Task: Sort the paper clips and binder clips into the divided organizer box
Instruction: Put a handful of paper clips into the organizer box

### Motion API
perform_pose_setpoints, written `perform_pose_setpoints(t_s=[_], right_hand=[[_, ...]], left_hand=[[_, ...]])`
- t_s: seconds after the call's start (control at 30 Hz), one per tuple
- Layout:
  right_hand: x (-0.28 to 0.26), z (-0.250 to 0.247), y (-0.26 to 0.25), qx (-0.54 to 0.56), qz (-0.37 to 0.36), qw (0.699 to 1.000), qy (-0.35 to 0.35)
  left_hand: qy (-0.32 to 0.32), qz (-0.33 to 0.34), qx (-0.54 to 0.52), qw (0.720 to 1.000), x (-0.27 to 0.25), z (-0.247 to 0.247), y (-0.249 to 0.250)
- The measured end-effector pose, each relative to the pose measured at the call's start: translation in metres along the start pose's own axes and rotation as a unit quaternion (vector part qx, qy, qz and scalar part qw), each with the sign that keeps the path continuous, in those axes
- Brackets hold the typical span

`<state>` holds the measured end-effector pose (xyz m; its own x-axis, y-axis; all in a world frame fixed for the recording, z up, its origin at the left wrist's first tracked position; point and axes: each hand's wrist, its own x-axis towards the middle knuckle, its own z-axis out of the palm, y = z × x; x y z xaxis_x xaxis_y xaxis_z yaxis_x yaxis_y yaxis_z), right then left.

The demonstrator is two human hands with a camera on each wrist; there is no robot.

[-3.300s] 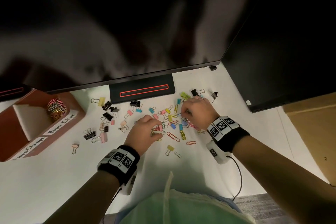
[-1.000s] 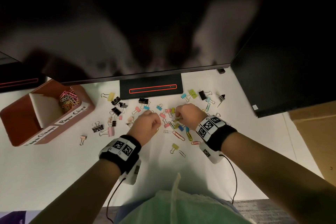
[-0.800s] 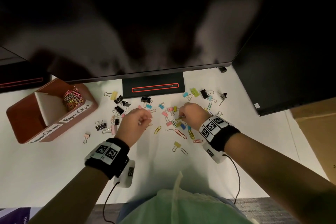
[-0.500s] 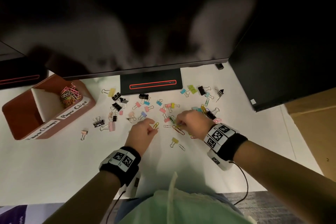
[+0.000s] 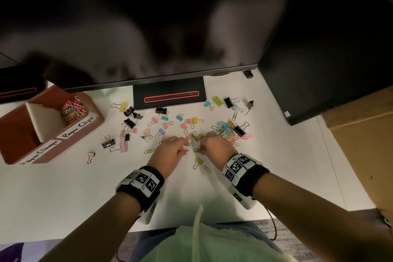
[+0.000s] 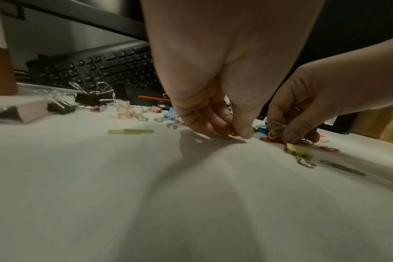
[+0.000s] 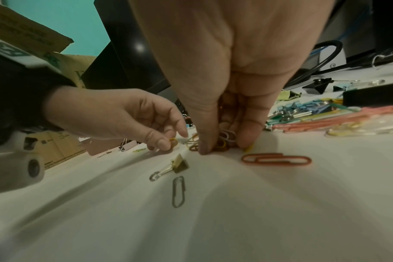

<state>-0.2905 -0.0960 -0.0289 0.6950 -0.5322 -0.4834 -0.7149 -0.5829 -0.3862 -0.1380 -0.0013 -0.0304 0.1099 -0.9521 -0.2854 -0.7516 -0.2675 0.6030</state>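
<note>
A brown divided organizer box stands at the left, with coloured paper clips in its far compartment. Binder clips and paper clips lie scattered across the white table. My left hand pinches an orange paper clip between thumb and fingers at the table top. Close to its right, my right hand grips a bunch of paper clips, its fingertips down on the table. Just in front of the hands lie a yellow binder clip and a grey paper clip.
A heap of paper clips lies right of my right hand, and a green one to the left. The monitor stand and screen overhang the back. A dark panel and a cardboard box border the right.
Over the last second my left hand swung out to the left and came back to the middle. Both hands now work slightly nearer me, and the left pinches an orange clip.
</note>
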Motion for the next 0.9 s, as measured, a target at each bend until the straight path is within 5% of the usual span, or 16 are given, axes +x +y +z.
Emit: perform_pose_setpoints(t_s=[0.57,0.9], right_hand=[[0.009,0.001,0.014,-0.021,0.036,0.998,-0.051],[0.005,-0.014,0.017,-0.008,0.021,0.998,-0.053]], left_hand=[[-0.001,-0.069,0.017,0.997,0.018,0.01,0.013],[0.021,-0.005,0.029,0.999,0.02,0.006,0.021]])
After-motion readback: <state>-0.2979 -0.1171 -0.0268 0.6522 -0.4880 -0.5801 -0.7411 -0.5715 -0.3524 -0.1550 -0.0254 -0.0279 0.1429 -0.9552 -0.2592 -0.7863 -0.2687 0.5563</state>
